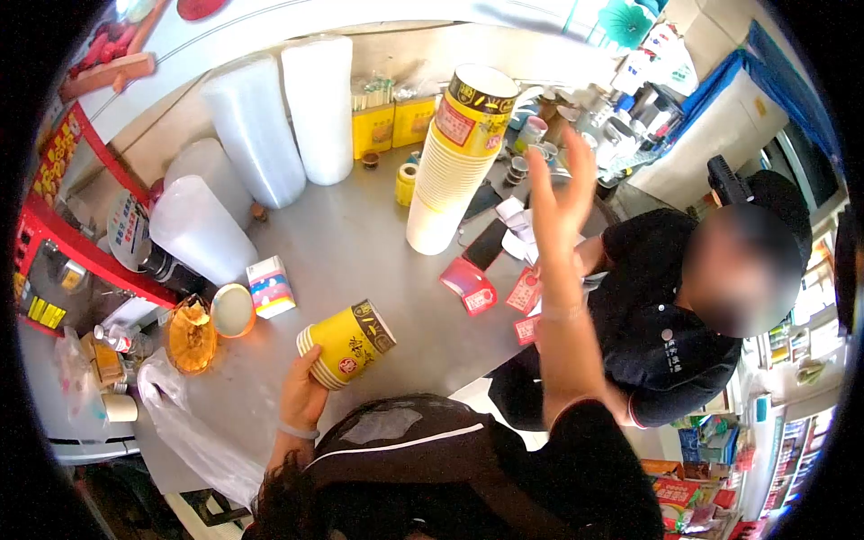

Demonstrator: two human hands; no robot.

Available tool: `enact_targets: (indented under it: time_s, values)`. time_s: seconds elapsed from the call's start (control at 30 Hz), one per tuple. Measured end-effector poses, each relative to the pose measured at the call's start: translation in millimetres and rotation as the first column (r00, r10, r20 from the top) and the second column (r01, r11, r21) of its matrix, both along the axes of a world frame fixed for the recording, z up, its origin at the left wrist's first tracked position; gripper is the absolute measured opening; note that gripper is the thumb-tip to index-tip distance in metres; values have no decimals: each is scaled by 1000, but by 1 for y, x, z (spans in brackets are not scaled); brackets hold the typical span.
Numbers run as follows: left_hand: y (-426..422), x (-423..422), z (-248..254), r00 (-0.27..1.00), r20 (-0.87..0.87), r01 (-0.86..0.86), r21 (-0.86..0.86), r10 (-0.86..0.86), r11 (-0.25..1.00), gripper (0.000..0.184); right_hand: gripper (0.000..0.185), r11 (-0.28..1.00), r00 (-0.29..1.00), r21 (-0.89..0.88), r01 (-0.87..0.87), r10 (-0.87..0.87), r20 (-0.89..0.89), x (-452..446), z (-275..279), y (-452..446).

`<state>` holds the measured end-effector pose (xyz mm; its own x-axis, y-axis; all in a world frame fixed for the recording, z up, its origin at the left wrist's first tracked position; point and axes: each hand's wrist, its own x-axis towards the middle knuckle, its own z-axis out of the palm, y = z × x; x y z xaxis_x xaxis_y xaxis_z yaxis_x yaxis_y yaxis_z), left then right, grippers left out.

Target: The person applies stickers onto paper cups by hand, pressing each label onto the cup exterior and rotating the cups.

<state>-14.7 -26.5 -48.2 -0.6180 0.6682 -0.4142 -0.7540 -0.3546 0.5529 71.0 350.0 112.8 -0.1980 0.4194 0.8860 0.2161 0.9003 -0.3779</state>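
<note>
My left hand (302,396) grips a short nested stack of yellow paper cups (355,346), tilted on its side above the grey table, with the printed mouth facing right. My right hand (562,193) is raised with its fingers spread and nothing in it. Just left of it stands a tall stack of paper cups (454,153), yellow and black at the top and white lower down. Red printed packets (470,286) lie on the table under my right forearm, near a dark phone-like slab (486,241) and crumpled white paper (515,225).
A co-worker in a black shirt (648,315) sits at the right. Tall stacks of clear lids (256,135) stand along the back. A tissue pack (271,288), an orange-rimmed round tub (233,310), a bowl of orange food (192,337) and a plastic bag (180,423) occupy the left side.
</note>
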Motion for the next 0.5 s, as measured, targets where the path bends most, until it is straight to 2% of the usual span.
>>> enact_targets:
  time_s: [0.03, 0.07, 0.13, 0.17, 0.23, 0.27, 0.3, 0.4, 0.47, 0.5]
  values:
    - [2, 1, 3, 1000, -9, 6, -5, -6, 1000, 38, 54, 996, 994, -42, 79, -82, -73, 30, -30, -7]
    - [5, 3, 7, 1000, -18, 9, -13, -9, 1000, 37, 46, 970, 982, -213, 118, -146, -120, 58, -51, -22]
    - [13, 7, 13, 998, -47, 39, -22, -40, 999, 37, 40, 785, 967, -617, -50, -117, -227, 111, -121, -27]
    - [18, 8, 16, 995, -66, 67, -29, -68, 997, 37, 40, 788, 959, -571, 232, -282, 0, 130, -139, -29]
    - [23, 8, 18, 985, -116, 125, -62, -132, 990, 37, 37, 546, 963, -795, 266, -108, 248, 151, -143, -37]
    - [26, 8, 16, 975, -143, 160, -80, -170, 984, 36, 33, 508, 966, -829, 233, -26, 256, 146, -122, -46]
    - [28, 9, 16, 962, -173, 198, -92, -211, 976, 36, 26, 443, 980, -884, 150, 49, 191, 150, -124, -40]
    - [30, 18, 26, 915, -312, 226, -125, -254, 966, 34, 21, 299, 993, -948, -107, 83, -85, 141, -117, -49]
    - [24, 25, 38, 827, -455, 212, -290, -329, 933, 32, 20, 203, 954, -933, -298, 71, -290, 132, -127, -60]
    - [20, 28, 40, 774, -515, 189, -368, -368, 911, 31, 20, 176, 964, -965, -194, 219, -154, 138, -129, -74]
